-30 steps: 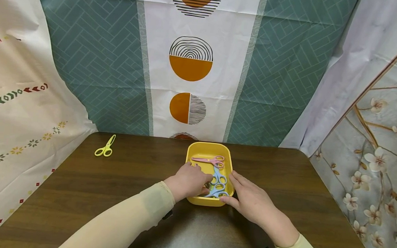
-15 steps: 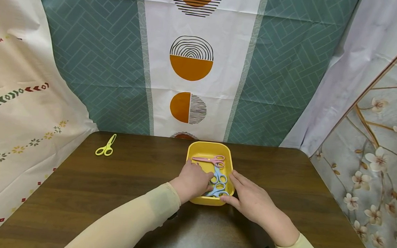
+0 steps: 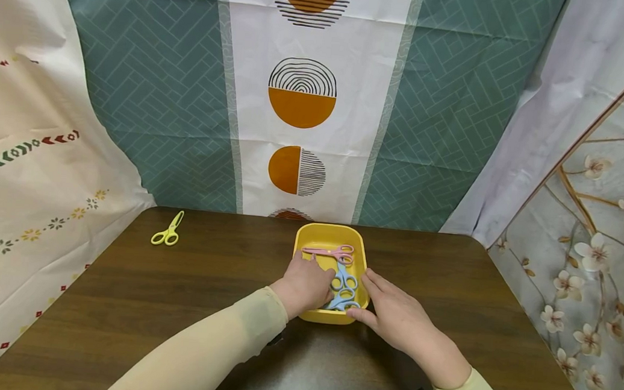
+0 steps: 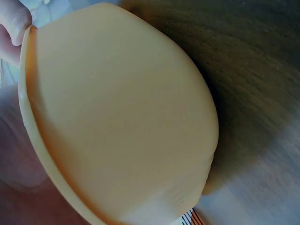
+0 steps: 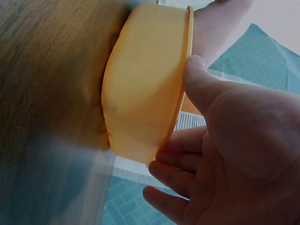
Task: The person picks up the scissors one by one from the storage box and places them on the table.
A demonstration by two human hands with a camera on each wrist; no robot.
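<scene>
A yellow plastic box stands on the table. My left hand reaches over its left wall, thumb and index finger low inside near light blue scissors. What those fingers hold, if anything, is hidden. More light blue scissors lie at the near end, and pink scissors lie across the far part. On the right, my right hand rests against the box, its thumb on the near rim and fingers along the right wall. The right wrist view shows that thumb touching the rim, the fingers loosely extended.
Yellow-green scissors lie alone at the table's far left. The dark wooden table ends at patterned curtains behind and on both sides.
My left hand has shifted slightly right and deeper over the box, its thumb drawing nearer the index finger. The right hand has stayed at the box's near right corner.
</scene>
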